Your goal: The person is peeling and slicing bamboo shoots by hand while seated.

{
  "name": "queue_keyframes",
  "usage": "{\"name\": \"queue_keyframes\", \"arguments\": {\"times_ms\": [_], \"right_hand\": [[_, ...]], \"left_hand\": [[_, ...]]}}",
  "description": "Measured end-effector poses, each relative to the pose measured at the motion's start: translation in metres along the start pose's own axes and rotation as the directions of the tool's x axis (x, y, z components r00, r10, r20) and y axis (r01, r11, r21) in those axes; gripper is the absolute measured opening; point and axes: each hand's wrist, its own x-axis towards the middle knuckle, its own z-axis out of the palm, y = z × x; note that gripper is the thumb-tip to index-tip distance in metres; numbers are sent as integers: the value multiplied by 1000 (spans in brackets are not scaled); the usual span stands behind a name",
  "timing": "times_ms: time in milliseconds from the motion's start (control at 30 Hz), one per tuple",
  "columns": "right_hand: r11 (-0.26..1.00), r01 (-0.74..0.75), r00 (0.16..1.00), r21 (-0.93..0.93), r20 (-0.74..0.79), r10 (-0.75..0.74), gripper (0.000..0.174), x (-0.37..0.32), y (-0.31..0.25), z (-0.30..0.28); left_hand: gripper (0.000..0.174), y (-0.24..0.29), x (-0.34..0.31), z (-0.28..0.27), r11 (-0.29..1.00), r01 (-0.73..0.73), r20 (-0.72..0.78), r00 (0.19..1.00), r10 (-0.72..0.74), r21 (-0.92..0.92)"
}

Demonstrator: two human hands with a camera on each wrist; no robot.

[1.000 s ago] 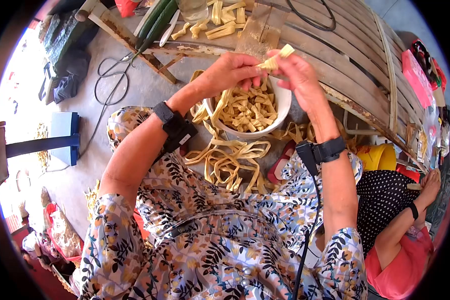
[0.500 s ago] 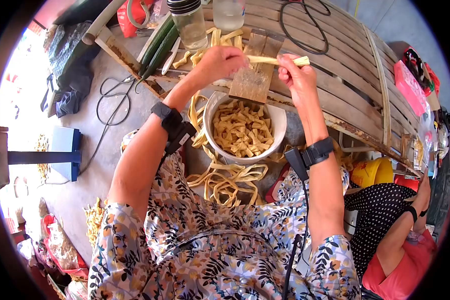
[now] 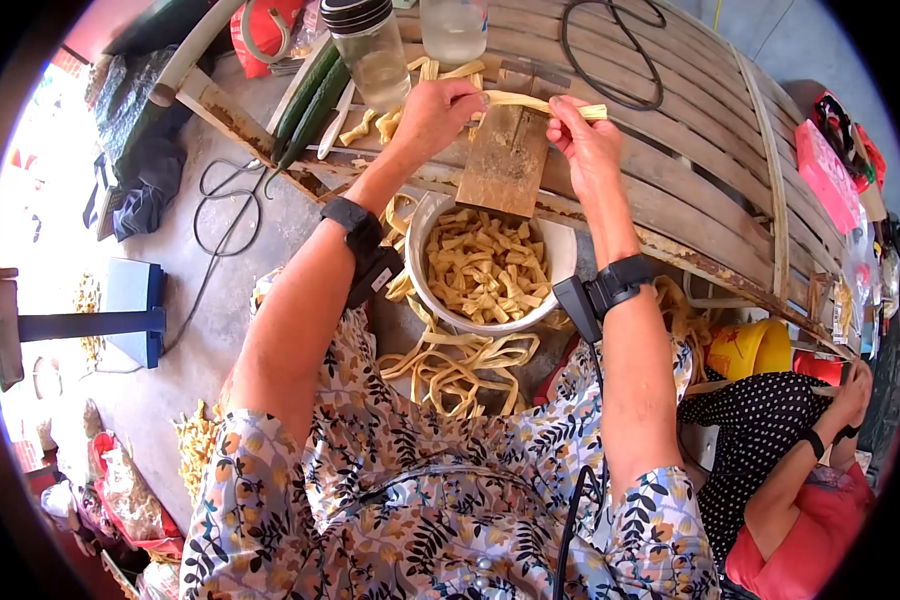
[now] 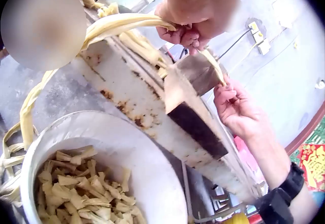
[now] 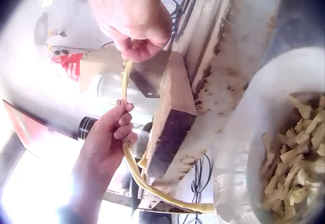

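A long yellow pliable strip (image 3: 518, 100) spans the gap between both hands above the bench. My left hand (image 3: 438, 118) pinches it near the jars, and its tail (image 4: 127, 23) trails from that hand down beside the bucket. At the other side, my right hand (image 3: 592, 145) pinches the strip near its end, a short stub poking out past the fingers. Below the strip lies a wooden board (image 3: 503, 170), jutting over the bench edge. Under the board stands a white bucket (image 3: 562, 250) holding many short knotted yellow pieces (image 3: 485, 265).
More strips (image 3: 460, 365) lie looped on the floor before the bucket. On the slatted bench (image 3: 690, 180) are a lidded jar (image 3: 370, 60), a second clear container (image 3: 453, 30), cucumbers (image 3: 315, 105), loose yellow pieces and a black cable (image 3: 620, 45). Another person (image 3: 800, 500) sits at the right.
One second ago the hands were close together over the bucket, with a bunched yellow piece between them. They have since drawn apart, stretching a strip between them. The head view has shifted, showing more bench.
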Motion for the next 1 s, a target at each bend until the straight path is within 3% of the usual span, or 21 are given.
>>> {"name": "queue_keyframes", "arguments": {"times_ms": [33,133,167,233,267,333,400,467,500,567,600,733,767,900,1000], "right_hand": [[998,-5,1000,-58,-9,5,15,0,4,-1],[970,7,997,-243,-69,-24,13,-3,16,-9],[949,18,992,-315,-109,-55,13,-7,20,-17],[908,40,984,-416,-143,-109,13,-14,11,-26],[924,14,994,-382,-92,-53,15,-21,10,-29],[945,-51,998,-322,18,60,19,-44,-11,-21],[893,-118,968,-435,151,201,25,-69,-20,-22],[825,-126,896,-551,295,333,29,-93,-27,-21],[769,-30,868,-639,365,336,36,-97,-26,-23],[669,175,875,-723,426,232,33,-101,-30,-24],[601,268,871,-753,456,184,32,-104,-33,-26],[822,84,953,-563,286,99,22,-94,-47,-32],[830,118,965,-544,260,33,25,-92,-44,-34],[811,157,971,-564,236,-24,29,-90,-36,-26],[705,108,954,-701,272,124,30,-92,-28,-24]], "left_hand": [[20,-1,0,1,998,32,15,999,-33,46],[18,-9,-8,12,997,-67,-96,993,70,37],[16,-13,-13,6,986,-1,-92,996,17,168],[16,-8,-18,-7,995,73,-102,993,-66,69],[16,-6,-22,-13,993,113,-100,989,-110,19],[23,6,-32,-21,964,182,122,980,-161,-192],[28,23,-52,-26,891,242,304,945,-125,-385],[32,35,-66,-26,848,306,400,908,-123,-432],[32,42,-71,-22,815,334,413,902,-129,-475],[29,40,-74,-19,770,376,467,877,-116,-515],[27,37,-76,-16,792,347,478,875,-79,-502],[21,32,-84,-3,891,190,433,901,8,-412],[20,33,-86,4,912,135,394,919,31,-387],[18,44,-98,20,987,-147,273,949,159,-62],[21,53,-105,25,911,-390,254,902,349,131]]}}
